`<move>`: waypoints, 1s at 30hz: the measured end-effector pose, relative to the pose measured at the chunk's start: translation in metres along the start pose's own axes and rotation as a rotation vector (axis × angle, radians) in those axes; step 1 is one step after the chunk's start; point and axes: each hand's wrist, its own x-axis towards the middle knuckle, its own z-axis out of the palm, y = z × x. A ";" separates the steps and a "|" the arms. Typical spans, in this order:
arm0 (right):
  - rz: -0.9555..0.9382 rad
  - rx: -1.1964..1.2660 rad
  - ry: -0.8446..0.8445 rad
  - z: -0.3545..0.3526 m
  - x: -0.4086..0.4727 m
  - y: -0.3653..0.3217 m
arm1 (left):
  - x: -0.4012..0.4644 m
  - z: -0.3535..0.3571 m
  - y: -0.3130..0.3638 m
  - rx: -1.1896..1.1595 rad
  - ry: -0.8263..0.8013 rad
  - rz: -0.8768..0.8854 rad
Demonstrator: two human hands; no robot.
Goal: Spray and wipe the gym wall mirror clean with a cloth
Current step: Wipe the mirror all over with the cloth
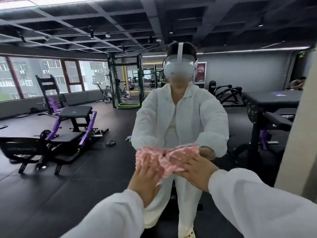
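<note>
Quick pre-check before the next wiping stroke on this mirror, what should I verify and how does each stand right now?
1. Cloth against the glass: ok, the pink cloth lies pressed on the mirror.
2. Left hand on the cloth: ok, fingers flat on its left part.
3. Right hand on the cloth: ok, fingers flat on its right part.
4. Cloth spread out: not ok, it is bunched in the middle.
5. Mirror wet with spray: cannot tell, no droplets visible.
6. Spray bottle within reach: cannot tell, none in view.
</note>
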 end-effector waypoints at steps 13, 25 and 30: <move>0.328 -0.129 0.142 -0.078 -0.003 0.187 | 0.171 -0.127 -0.011 -0.104 0.487 -0.238; 0.417 0.051 0.297 -0.013 -0.066 0.115 | 0.151 -0.076 0.035 -0.038 0.448 -0.015; 0.207 0.087 -0.005 0.026 -0.120 0.049 | 0.095 -0.021 0.084 0.039 0.341 0.181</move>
